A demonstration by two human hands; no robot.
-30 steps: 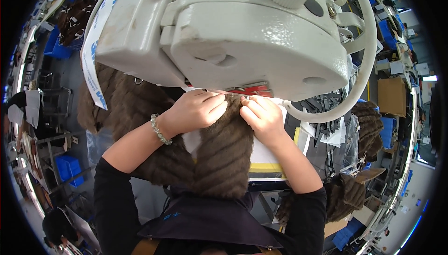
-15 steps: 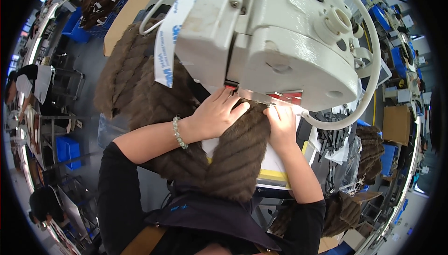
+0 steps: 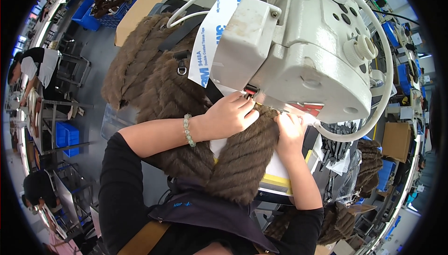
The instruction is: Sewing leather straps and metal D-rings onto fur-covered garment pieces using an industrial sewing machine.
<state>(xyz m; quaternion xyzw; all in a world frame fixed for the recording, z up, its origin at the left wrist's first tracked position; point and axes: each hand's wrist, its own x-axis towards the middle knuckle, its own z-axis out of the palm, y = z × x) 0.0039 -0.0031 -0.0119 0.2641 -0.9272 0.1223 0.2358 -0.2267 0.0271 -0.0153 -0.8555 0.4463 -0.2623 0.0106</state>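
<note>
A white sewing machine (image 3: 303, 68) fills the upper middle, with a white printed tape strip (image 3: 210, 35) hanging at its left. Brown chevron-patterned fur (image 3: 240, 157) runs from beneath the machine head down over the table edge. My left hand (image 3: 231, 117), wearing a bead bracelet (image 3: 188, 130), is closed on the fur at the sewing area, fingertips beside a small red and black part. My right hand (image 3: 290, 133) pinches the fur's right edge below the metal plate. Their exact fingertip grip is partly hidden.
Black strips (image 3: 333, 145) lie right of the machine; more fur (image 3: 366, 161) sits beyond. A cardboard box (image 3: 395, 143) and blue bins (image 3: 67, 138) stand around. At the far left a person (image 3: 35, 68) works at a bench. A white hose (image 3: 354, 136) loops round the machine's right side.
The view has swung, so machine, fur and hands appear further right and more fur and tabletop show at upper left. My left hand's fingertips have shifted toward the small red and black part.
</note>
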